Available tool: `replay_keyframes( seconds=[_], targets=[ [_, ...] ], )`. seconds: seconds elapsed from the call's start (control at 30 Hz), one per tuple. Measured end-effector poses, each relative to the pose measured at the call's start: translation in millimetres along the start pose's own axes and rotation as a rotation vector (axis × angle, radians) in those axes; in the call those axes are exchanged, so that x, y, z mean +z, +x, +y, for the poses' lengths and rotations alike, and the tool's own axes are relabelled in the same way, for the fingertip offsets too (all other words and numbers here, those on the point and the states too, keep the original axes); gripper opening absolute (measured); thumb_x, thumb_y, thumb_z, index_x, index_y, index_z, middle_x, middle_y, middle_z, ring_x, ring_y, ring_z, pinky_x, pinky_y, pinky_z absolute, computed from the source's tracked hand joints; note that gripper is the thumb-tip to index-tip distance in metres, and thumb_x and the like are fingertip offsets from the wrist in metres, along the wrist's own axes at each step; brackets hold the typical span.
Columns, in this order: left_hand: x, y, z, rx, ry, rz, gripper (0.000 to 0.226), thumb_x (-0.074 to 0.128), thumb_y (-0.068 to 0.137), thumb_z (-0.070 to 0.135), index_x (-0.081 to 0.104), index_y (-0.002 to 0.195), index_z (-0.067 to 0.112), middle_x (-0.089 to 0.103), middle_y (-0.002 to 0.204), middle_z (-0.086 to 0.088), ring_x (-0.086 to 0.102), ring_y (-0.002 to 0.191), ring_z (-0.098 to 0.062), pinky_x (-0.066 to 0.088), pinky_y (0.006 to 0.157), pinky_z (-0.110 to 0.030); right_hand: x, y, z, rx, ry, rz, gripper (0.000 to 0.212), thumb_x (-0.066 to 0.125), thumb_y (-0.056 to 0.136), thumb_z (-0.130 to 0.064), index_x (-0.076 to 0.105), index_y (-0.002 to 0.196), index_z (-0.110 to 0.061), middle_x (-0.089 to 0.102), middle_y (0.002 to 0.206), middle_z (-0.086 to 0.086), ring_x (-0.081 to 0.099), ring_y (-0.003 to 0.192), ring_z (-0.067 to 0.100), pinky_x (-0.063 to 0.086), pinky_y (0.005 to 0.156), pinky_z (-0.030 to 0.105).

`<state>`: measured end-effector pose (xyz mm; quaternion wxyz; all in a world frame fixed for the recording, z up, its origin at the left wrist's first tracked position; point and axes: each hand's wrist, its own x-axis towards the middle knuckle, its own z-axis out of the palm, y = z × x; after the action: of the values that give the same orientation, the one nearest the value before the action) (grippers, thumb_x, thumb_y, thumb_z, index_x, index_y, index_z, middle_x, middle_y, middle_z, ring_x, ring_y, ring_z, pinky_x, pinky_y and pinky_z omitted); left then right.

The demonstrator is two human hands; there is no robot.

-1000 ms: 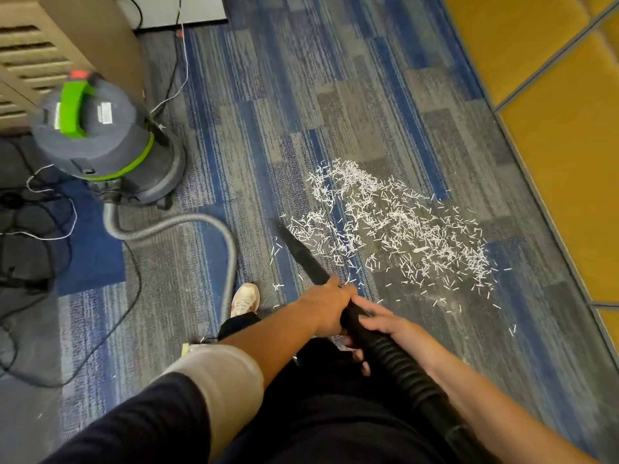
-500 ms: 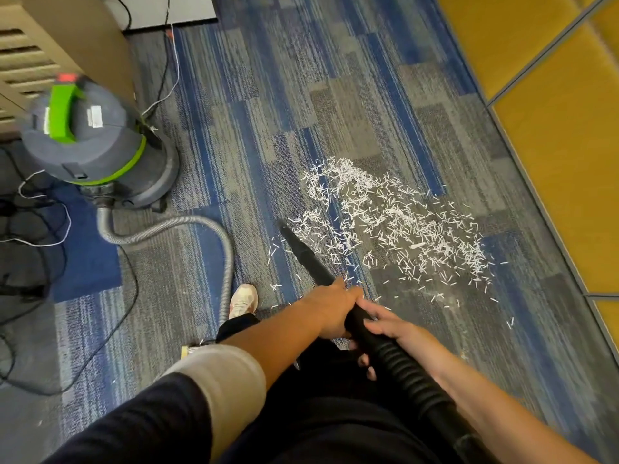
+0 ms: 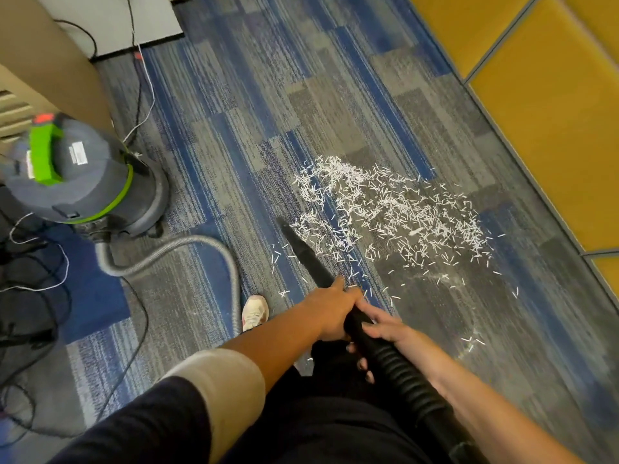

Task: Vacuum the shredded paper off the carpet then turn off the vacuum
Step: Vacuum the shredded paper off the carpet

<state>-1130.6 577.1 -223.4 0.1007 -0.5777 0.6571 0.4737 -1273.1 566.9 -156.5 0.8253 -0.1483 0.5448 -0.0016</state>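
Note:
White shredded paper (image 3: 395,212) lies scattered on the blue and grey carpet (image 3: 268,112) in front of me. Both hands hold the black vacuum nozzle (image 3: 303,252), whose tip sits at the left edge of the paper. My left hand (image 3: 330,309) grips the nozzle further forward. My right hand (image 3: 382,324) grips the ribbed black hose (image 3: 402,373) just behind it. The grey and green canister vacuum (image 3: 80,172) stands at the left, joined by a grey hose (image 3: 181,252) that curves across the carpet.
Black and white cables (image 3: 40,272) lie tangled on the floor at the left by the canister. A beige cabinet (image 3: 50,61) stands behind the vacuum. Yellow wall panels (image 3: 552,95) run along the right. My shoe (image 3: 254,311) is beside the grey hose.
The view has shifted slightly. The nozzle tip stays at the left edge of the paper and both hands keep their hold.

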Motion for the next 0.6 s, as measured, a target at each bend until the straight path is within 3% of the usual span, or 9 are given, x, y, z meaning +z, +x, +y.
replay_keyframes(
  seconds=[0.1, 0.27, 0.6],
  targets=[
    [-3.3, -7.0, -6.7, 0.024, 0.044, -0.07, 0.042, 0.064, 0.085, 0.03, 0.041, 0.119, 0.021, 0.031, 0.139, -0.015, 0.054, 0.111, -0.042, 0.047, 0.09, -0.046, 9.6, 0.6, 10.9, -0.009, 0.047, 0.023, 0.054, 0.043, 0.093, -0.004, 0.041, 0.139, -0.032, 0.058, 0.072, 0.022, 0.056, 0.043, 0.026, 0.048, 0.036, 0.027],
    [-11.1, -22.3, -12.9, 0.103, 0.135, -0.137, 0.048, 0.068, 0.081, 0.035, 0.043, 0.121, 0.023, 0.041, 0.124, -0.01, 0.056, 0.107, -0.036, 0.046, 0.088, -0.042, 26.9, 0.1, 29.8, -0.036, 0.124, 0.044, 0.053, 0.045, 0.092, -0.004, 0.043, 0.137, -0.032, 0.059, 0.074, 0.024, 0.057, 0.043, 0.027, 0.048, 0.034, 0.028],
    [-19.3, -51.7, -17.2, 0.187, 0.295, -0.184, 0.053, 0.071, 0.078, 0.041, 0.048, 0.12, 0.017, 0.053, 0.119, -0.014, 0.057, 0.107, -0.035, 0.046, 0.086, -0.041, 54.8, -8.0, 53.6, -0.04, 0.164, 0.046, 0.064, 0.054, 0.077, -0.007, 0.045, 0.134, -0.033, 0.058, 0.078, 0.026, 0.056, 0.042, 0.028, 0.048, 0.034, 0.029]
  ],
)
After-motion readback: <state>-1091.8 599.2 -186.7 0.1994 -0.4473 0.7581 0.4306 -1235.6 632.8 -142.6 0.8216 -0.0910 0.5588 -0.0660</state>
